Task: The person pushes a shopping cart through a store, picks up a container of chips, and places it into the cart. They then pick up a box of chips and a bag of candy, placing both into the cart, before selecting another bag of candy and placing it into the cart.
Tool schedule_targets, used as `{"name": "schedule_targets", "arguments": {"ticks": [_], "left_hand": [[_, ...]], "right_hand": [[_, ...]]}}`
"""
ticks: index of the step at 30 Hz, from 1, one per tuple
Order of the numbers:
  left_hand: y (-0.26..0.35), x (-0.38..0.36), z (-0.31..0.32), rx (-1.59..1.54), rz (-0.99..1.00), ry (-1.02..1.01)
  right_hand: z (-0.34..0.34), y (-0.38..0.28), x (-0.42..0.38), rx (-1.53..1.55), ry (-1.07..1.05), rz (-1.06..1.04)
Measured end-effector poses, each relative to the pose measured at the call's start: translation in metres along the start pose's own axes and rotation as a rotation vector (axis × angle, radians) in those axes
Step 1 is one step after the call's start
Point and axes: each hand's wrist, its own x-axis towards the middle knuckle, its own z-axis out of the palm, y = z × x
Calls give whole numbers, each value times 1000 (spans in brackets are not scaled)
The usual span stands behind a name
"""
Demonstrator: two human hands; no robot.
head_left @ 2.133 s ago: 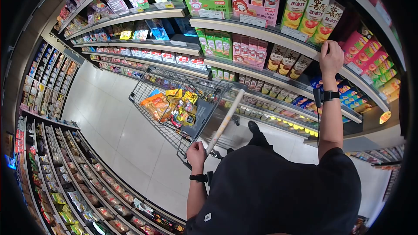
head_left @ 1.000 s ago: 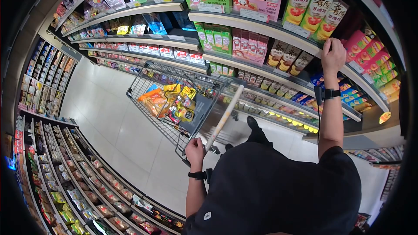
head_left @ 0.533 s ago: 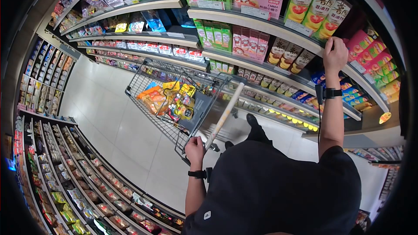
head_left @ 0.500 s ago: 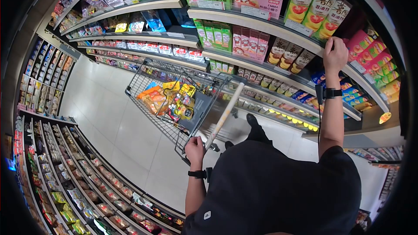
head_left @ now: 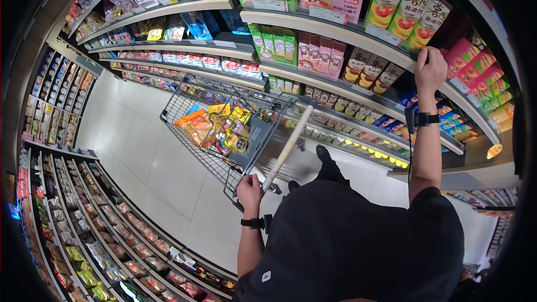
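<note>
My left hand [head_left: 249, 189] is wrapped around the near end of the cart handle [head_left: 287, 148], fingers closed on the pale bar, so the shopping cart [head_left: 224, 128] stands steady in the aisle just in front of me, its basket already holding a heap of orange and yellow snack packs [head_left: 215, 128]. My right hand [head_left: 429, 70] is raised to the upper shelf [head_left: 358, 42], at the gap between the green and yellow tall boxes [head_left: 411, 8] and the pink packs [head_left: 467, 64] further right. The fingers curl over the shelf lip, thumb toward the tall boxes; whether they have closed on a package or only rest on the edge I cannot tell, since the fingertips are hidden behind the hand. I judge this to be the picking step: the reach is made, the item not yet drawn out. The next move, as I see it, calls for a firm pinch on one package, pulling it clear without toppling its neighbours, then carrying it down and left over the cart's wire rim while my left hand keeps the cart from rolling.
</note>
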Motion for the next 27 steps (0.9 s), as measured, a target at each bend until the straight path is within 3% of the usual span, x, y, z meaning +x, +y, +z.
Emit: {"name": "schedule_targets", "arguments": {"ticks": [27], "left_hand": [[5, -2, -2, -7, -13, -17]], "right_hand": [[1, 0, 1, 15, 37, -12]]}}
